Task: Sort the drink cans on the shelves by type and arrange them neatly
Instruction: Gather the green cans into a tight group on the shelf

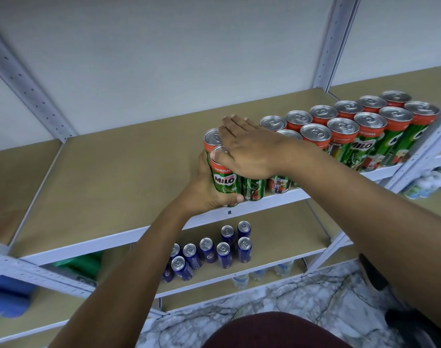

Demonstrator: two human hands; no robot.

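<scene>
A: We're at the upper shelf [119, 172], centre of the frame, and the left hand [209, 192] is curled round the front Milo can [224, 180], thumb at its base.

B: And the right hand [249, 149] lies flat, fingers straight, palm resting across the can tops beside it. Holding nothing, just pressing down.

A: The rest of the Milo row [360, 126] runs off to the upper right in two lines, packed close.

B: How do we reckon these cans handle?

A: Stiff metal, smooth printed sides, so likely a bit slippery. If they're full, as we'd guess from the sealed tabs, they've some weight and will slide rather than tip, provided we push low.

B: So we take the side wall around the middle or lower, as the left hand does, not the rim.

A: Agreed. Tall and narrow, they could topple in a chain if we shove near the top. The flat palm above looks like our guard against that.

B: Blue cans [209, 249] sit on the lower shelf, lower centre, loosely grouped.
</scene>
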